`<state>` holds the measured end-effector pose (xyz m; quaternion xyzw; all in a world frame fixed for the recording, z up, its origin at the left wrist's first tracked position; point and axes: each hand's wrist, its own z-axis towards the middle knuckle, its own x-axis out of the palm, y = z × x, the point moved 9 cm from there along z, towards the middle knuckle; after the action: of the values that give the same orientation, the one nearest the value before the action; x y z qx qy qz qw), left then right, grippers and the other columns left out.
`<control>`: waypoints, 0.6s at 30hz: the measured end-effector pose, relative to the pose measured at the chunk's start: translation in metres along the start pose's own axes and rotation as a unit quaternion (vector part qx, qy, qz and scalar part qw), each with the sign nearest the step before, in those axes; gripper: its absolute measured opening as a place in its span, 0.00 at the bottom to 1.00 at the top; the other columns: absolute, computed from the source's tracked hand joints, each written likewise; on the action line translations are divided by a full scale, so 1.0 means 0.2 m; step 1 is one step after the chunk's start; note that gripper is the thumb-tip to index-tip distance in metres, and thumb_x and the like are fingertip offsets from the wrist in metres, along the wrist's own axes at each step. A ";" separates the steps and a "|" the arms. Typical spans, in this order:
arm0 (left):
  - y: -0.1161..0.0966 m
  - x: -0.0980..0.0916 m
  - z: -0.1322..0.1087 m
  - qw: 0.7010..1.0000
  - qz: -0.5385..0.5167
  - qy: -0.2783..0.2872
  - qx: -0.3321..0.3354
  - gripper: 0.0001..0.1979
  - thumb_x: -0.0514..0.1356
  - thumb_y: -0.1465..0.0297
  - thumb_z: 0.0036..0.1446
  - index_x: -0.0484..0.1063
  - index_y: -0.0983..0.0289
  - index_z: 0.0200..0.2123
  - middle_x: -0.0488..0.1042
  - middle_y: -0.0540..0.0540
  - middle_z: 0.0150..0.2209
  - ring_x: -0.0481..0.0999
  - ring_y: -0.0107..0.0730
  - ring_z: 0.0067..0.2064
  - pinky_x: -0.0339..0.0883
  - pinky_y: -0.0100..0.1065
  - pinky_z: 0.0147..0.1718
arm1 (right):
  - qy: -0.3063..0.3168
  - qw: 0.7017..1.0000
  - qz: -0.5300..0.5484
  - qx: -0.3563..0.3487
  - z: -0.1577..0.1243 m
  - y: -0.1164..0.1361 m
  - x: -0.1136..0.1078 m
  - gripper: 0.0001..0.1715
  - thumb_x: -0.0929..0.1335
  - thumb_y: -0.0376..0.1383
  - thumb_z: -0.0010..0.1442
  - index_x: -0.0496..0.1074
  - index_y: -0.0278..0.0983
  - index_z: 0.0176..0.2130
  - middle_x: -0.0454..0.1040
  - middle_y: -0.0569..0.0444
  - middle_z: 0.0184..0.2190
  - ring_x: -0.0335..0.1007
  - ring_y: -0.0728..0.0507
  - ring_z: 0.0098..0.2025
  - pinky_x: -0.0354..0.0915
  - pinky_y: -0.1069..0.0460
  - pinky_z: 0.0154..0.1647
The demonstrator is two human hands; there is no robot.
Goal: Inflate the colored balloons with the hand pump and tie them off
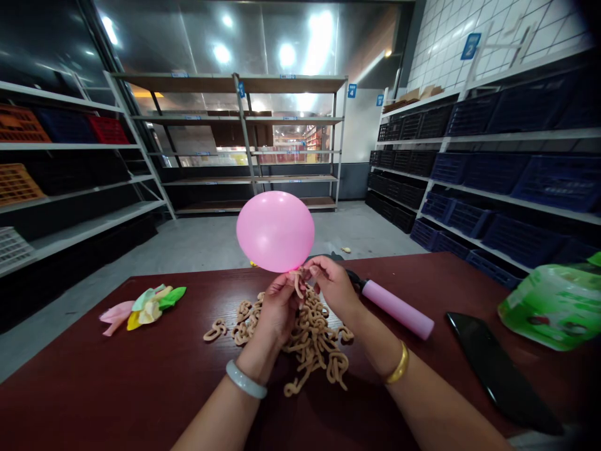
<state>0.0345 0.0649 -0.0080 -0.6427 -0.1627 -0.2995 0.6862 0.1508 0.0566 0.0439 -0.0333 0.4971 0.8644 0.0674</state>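
Note:
An inflated pink balloon [275, 230] stands upright above the pile at the table's far edge, its neck pointing down to my hands. My left hand [280, 304] is closed in a pinch just under the balloon, at its neck. From there a short tan curled strand [297, 284] hangs down between my hands. The fingers of my right hand [332, 280] are pinched together on this strand beside the neck; their tips are partly hidden. Under both hands lies a loose pile of tan curled strands [312, 341], some looped or knotted.
A pink hand pump [399, 308] lies right of the pile on the dark red table [154, 388]. Farther right are a black phone-like slab [500, 369] and a green plastic pack [549, 307]. Deflated coloured balloons [143, 307] lie at left. Shelves with crates [498, 175] stand around.

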 end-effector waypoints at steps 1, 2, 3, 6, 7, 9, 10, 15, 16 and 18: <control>0.00 0.00 0.00 1.000 0.004 0.000 0.000 0.13 0.70 0.63 0.46 0.73 0.67 0.28 0.70 0.50 0.24 0.65 0.21 0.23 0.58 0.23 0.21 | 0.007 1.000 0.018 0.016 0.00 -0.02 0.01 0.12 0.63 0.43 0.64 0.71 0.39 0.36 0.74 0.55 0.30 0.71 0.46 0.30 0.64 0.54 0.25; 0.00 0.00 0.00 1.000 0.009 0.000 0.000 0.14 0.70 0.63 0.46 0.73 0.67 0.28 0.70 0.50 0.24 0.65 0.21 0.23 0.57 0.23 0.20 | 0.012 0.999 0.030 0.028 0.00 -0.04 0.01 0.13 0.64 0.45 0.63 0.71 0.39 0.36 0.75 0.55 0.29 0.71 0.46 0.29 0.64 0.54 0.25; 0.00 0.00 0.00 1.000 0.014 0.000 0.000 0.14 0.70 0.63 0.46 0.73 0.67 0.28 0.70 0.50 0.24 0.65 0.20 0.22 0.57 0.23 0.20 | 0.016 0.998 0.041 0.039 0.00 -0.05 0.01 0.14 0.65 0.46 0.62 0.72 0.38 0.35 0.75 0.55 0.29 0.71 0.46 0.29 0.64 0.54 0.25; 0.02 -0.01 0.01 0.999 0.039 0.007 0.005 0.14 0.69 0.61 0.48 0.74 0.67 0.29 0.70 0.50 0.24 0.64 0.21 0.22 0.56 0.24 0.20 | 0.038 0.990 0.099 0.093 -0.01 -0.08 0.04 0.14 0.71 0.46 0.56 0.73 0.37 0.34 0.75 0.55 0.27 0.70 0.48 0.27 0.65 0.54 0.27; 0.03 -0.02 0.01 0.999 0.052 0.011 0.007 0.14 0.69 0.61 0.49 0.74 0.67 0.29 0.70 0.50 0.24 0.64 0.21 0.22 0.57 0.24 0.21 | 0.048 0.983 0.132 0.119 -0.01 -0.10 0.05 0.14 0.72 0.45 0.54 0.73 0.36 0.33 0.75 0.56 0.26 0.70 0.48 0.26 0.65 0.54 0.27; 0.04 -0.01 0.01 0.997 0.075 0.019 0.010 0.14 0.68 0.61 0.51 0.75 0.67 0.30 0.71 0.50 0.24 0.64 0.21 0.22 0.57 0.25 0.21 | 0.064 0.962 0.208 0.165 -0.03 -0.11 0.06 0.14 0.74 0.42 0.51 0.73 0.36 0.32 0.75 0.56 0.26 0.70 0.48 0.25 0.65 0.54 0.27; 0.04 -0.01 0.01 0.996 0.082 0.023 0.011 0.13 0.67 0.61 0.51 0.74 0.67 0.29 0.70 0.50 0.24 0.64 0.21 0.22 0.56 0.25 0.21 | 0.071 0.950 0.245 0.178 -0.03 -0.11 0.07 0.13 0.75 0.41 0.50 0.73 0.35 0.32 0.75 0.56 0.26 0.70 0.48 0.25 0.66 0.53 0.27; 0.04 0.07 -0.01 0.994 0.087 0.064 -0.004 0.16 0.69 0.61 0.48 0.71 0.67 0.22 0.68 0.50 0.22 0.63 0.22 0.23 0.57 0.25 0.22 | 0.052 0.928 0.321 0.180 -0.01 -0.13 0.05 0.13 0.75 0.40 0.49 0.72 0.35 0.29 0.74 0.57 0.22 0.68 0.49 0.21 0.64 0.53 0.25; 0.05 0.08 -0.01 0.995 0.079 0.063 -0.024 0.15 0.70 0.62 0.47 0.72 0.68 0.22 0.69 0.51 0.22 0.64 0.22 0.24 0.57 0.25 0.22 | 0.030 0.930 0.321 0.179 -0.01 -0.15 0.03 0.13 0.76 0.40 0.48 0.72 0.35 0.28 0.73 0.57 0.21 0.67 0.49 0.20 0.63 0.54 0.24; 0.08 0.08 -0.03 0.995 0.055 0.052 -0.070 0.14 0.71 0.64 0.45 0.73 0.68 0.24 0.70 0.51 0.23 0.66 0.22 0.24 0.59 0.24 0.23 | -0.016 0.930 0.323 0.177 0.00 -0.17 0.00 0.13 0.76 0.39 0.45 0.72 0.35 0.27 0.72 0.58 0.21 0.65 0.50 0.21 0.62 0.54 0.24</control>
<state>0.0553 0.0550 -0.0113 -0.6808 -0.0702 -0.3048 0.6624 0.1570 0.0739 0.0143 0.1555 0.6247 0.7379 -0.2028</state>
